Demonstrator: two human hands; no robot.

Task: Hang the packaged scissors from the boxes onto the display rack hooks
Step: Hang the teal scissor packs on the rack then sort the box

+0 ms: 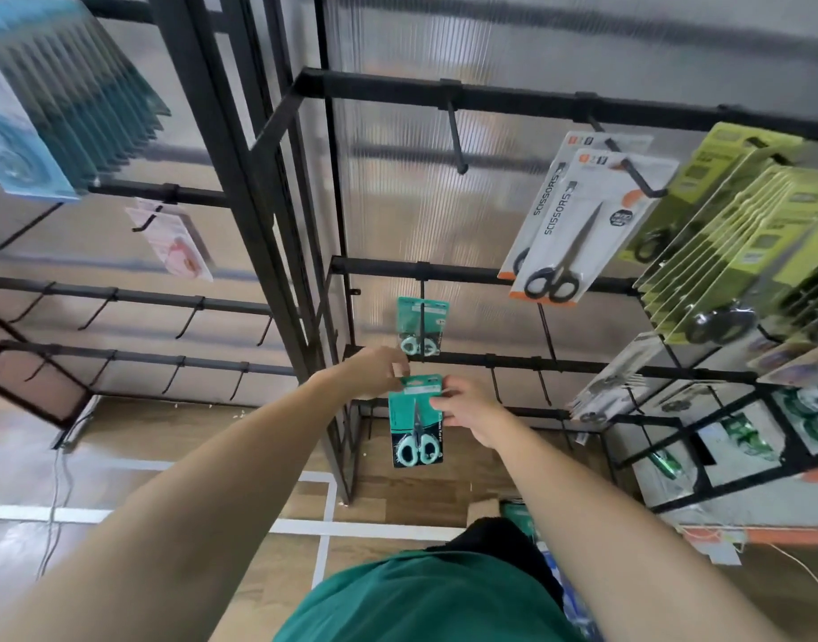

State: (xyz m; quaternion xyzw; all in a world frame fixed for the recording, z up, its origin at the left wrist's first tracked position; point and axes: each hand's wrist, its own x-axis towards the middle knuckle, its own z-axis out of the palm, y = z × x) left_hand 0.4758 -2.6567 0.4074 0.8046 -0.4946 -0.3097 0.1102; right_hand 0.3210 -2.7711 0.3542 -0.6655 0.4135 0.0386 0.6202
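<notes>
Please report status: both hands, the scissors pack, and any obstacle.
Left hand and right hand pinch teal pack at its top. Not yet on hook. One teal pack already there; path clear.

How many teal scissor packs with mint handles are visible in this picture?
2. One teal pack hangs on a rack hook; the other teal pack is held just below it by both hands, left and right. More may be hidden behind.

Head view, looking down, near rack (490,361)
</notes>
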